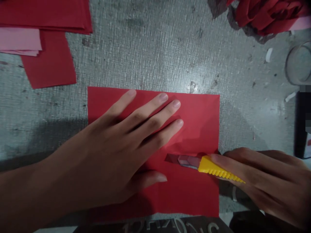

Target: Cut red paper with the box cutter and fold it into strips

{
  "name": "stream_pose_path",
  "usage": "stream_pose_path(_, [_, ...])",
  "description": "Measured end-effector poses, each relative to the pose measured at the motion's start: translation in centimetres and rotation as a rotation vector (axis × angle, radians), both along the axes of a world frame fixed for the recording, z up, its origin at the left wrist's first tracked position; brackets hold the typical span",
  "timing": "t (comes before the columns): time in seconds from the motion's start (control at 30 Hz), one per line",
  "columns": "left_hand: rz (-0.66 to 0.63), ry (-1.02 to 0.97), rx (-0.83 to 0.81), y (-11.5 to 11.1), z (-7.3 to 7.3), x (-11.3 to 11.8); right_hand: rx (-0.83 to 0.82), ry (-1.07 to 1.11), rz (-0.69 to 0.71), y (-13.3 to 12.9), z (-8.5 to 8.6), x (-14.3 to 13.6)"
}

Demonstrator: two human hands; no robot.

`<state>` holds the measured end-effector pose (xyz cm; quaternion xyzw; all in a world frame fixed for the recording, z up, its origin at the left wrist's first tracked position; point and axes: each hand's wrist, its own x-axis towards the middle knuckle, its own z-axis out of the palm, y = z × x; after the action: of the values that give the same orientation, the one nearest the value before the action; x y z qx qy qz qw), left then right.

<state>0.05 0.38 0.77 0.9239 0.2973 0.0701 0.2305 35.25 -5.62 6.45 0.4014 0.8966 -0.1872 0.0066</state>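
In the head view, the left hand [119, 139] lies palm down on the red sheet [194, 126], fingers spread and flat. The right hand [269, 181] grips the yellow cutter [216, 167] in closed fingers; its blade points between the left index finger and thumb, over the sheet. Beyond the left fingers lie stacked red papers [46, 14]; beyond the right, a clear ring [288, 63].

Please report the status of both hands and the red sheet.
Left hand spread on red sheet. Right hand grips yellow cutter, blade over sheet. Possible obstruction: left hand, ahead of blade.
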Motion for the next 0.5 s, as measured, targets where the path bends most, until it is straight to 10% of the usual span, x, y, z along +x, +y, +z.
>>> stream_pose_path(0.5, [0.023, 0.044, 0.108, -0.1, 0.1, 0.2, -0.001, -0.073, -0.006, 0.1, 1.0, 0.2])
